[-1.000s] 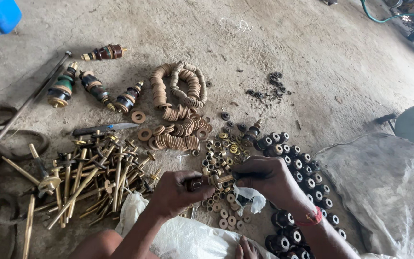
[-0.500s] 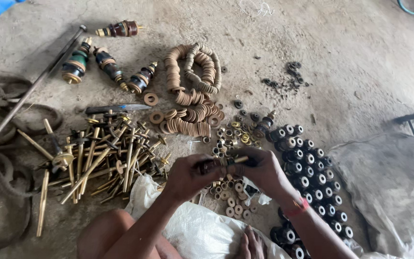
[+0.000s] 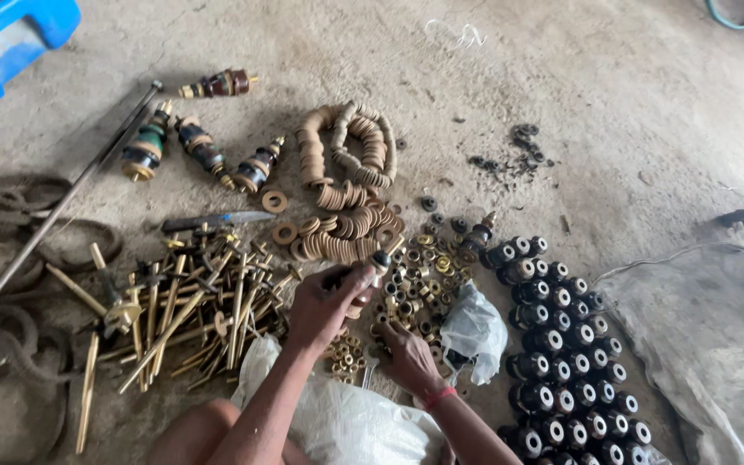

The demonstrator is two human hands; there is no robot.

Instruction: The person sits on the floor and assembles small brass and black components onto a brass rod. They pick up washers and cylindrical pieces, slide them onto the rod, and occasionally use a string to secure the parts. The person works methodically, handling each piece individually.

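My left hand (image 3: 325, 303) is raised over the floor, fingers closed on a short brass stud with a dark cap (image 3: 375, 263) that sticks out toward the right. My right hand (image 3: 408, 357) is lower, palm down, fingers curled in the pile of small brass nuts and washers (image 3: 411, 280); what it grips is hidden. Left of my hands lies a heap of long brass rods (image 3: 187, 306). To the right stand rows of black insulator caps (image 3: 561, 344).
Strings of tan rubber washers (image 3: 346, 164) lie ahead, with several assembled bushings (image 3: 195, 146) and a long steel bar (image 3: 58, 207) at upper left. Also here are a knife (image 3: 213, 220), a blue container (image 3: 10, 34), white plastic bags (image 3: 474, 327), rubber belts (image 3: 2, 344) and grey sheeting (image 3: 716, 336).
My hands have parted. The right hand let go of the stud and dropped down into the nut pile, while the left hand kept the stud and lifted it.
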